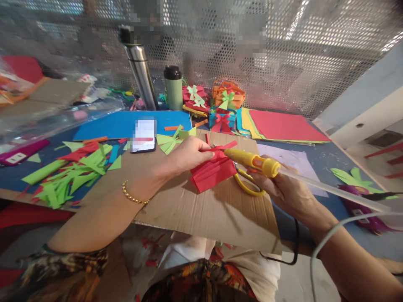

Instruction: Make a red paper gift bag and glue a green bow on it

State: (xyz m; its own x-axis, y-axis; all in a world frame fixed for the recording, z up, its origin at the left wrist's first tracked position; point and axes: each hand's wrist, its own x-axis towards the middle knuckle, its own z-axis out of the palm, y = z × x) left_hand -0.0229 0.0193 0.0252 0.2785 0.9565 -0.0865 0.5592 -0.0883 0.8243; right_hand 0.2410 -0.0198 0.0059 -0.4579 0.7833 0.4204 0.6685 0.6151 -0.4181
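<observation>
My left hand [193, 154] pinches the upper edge of a folded red paper piece [214, 174] above a brown cardboard sheet [201, 216]. A yellow glue gun [252, 161] with a long clear glue stick [327, 186] is gripped in my right hand [280, 182]. Its nozzle points left and meets the top of the red paper near my left fingertips; whether it touches is too small to tell. Yellow-handled scissors [250, 186] lie on the cardboard beneath the gun, their blades mostly hidden.
Green paper scraps [75, 172] pile at the left beside a phone [144, 134]. Behind stand a steel flask [141, 75], a green cup [174, 90] and small paper bags with bows [223, 119]. Coloured sheets [286, 126] lie at the back right. A cable [324, 239] crosses my right forearm.
</observation>
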